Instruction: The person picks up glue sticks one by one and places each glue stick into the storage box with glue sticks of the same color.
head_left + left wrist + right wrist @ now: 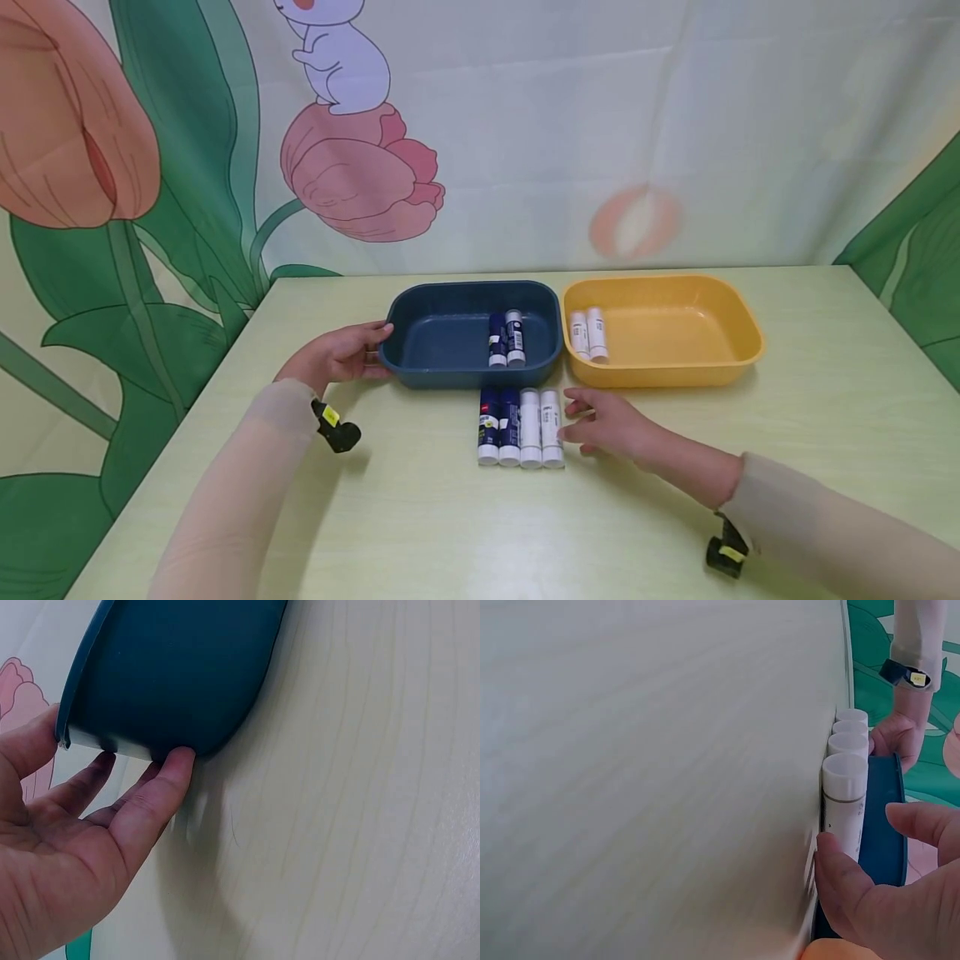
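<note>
My left hand (341, 354) holds the left end of the blue tray (442, 377), thumb at the rim and fingers against the outer wall, as the left wrist view shows. Two dark blue glue sticks (514, 337) lie inside that tray. Just in front of it is a side-by-side row: two dark blue glue sticks (488, 429) on the left, two white glue sticks (530, 429) on the right. Beside the rightmost white stick is my right hand (611, 425), fingers spread; in the right wrist view a fingertip (829, 844) overlaps its side and the thumb stands apart.
A yellow tray (675, 375) stands right beside the blue one, with two white glue sticks (596, 333) at its left end. Both trays are near the back edge of the pale wooden table (420, 517). Behind hangs a printed cloth (517, 167) with flowers.
</note>
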Available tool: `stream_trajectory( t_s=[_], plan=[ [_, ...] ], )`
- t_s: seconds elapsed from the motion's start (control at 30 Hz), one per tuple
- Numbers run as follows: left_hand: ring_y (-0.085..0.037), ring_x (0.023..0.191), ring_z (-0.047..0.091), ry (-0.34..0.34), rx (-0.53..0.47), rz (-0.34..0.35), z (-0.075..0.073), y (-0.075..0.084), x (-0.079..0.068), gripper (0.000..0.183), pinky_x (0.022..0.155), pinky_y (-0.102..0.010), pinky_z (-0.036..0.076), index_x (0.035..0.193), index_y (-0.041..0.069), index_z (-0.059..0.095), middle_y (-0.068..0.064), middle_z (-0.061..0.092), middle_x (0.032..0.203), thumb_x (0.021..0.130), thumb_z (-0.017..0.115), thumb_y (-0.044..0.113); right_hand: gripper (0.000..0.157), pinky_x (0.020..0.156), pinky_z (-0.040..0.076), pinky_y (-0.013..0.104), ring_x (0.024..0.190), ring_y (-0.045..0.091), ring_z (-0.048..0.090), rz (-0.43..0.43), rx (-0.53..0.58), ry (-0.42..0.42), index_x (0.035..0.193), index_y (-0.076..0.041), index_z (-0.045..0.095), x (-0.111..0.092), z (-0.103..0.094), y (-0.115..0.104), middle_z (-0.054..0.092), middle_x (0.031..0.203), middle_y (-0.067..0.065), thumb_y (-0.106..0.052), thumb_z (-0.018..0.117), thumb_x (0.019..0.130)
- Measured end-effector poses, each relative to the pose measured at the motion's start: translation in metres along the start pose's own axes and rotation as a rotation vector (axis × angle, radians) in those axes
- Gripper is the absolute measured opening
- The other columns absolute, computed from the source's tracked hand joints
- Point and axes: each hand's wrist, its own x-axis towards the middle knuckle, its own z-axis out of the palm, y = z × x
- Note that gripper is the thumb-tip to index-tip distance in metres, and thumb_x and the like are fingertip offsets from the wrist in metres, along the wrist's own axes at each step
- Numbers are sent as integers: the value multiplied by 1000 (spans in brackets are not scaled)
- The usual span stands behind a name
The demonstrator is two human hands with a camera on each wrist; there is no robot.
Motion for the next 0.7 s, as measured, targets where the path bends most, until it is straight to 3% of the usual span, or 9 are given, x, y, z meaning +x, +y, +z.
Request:
stream_trajectory(
  t_s=[0.13, 0.27, 0.5, 0.7],
  plan=[
    [-16, 109, 58, 2, -4, -2, 1, 0, 0, 76, 115, -45, 48, 166, 15, 10, -5, 52, 133, 107, 51, 39, 69, 83, 63, 32, 111, 29, 61, 26, 9, 9, 152, 7, 40, 4, 1, 0, 57, 135, 22, -10, 71, 93],
    [-15, 110, 56, 25, 6, -10, 3, 0, 0, 68, 122, -48, 38, 166, 17, 8, -7, 47, 139, 110, 42, 34, 70, 84, 63, 32, 111, 28, 60, 54, 7, 5, 152, 7, 39, 9, 1, -2, 57, 135, 22, -11, 72, 94],
    [-13, 106, 56, 26, -6, -16, 4, 2, 0, 66, 123, -49, 34, 166, 18, 6, -7, 47, 138, 111, 39, 31, 71, 78, 62, 28, 104, 24, 56, 86, -25, 8, 151, 9, 41, 19, 3, -7, 55, 113, 11, -13, 75, 92],
    [-14, 106, 57, 34, -11, -23, 4, 1, 3, 66, 122, -48, 37, 166, 17, 9, -7, 47, 139, 111, 41, 33, 53, 70, 59, 25, 92, 21, 55, 73, -92, 25, 133, 7, 54, 24, 5, -10, 51, 96, 7, -14, 77, 90]
  ],
)
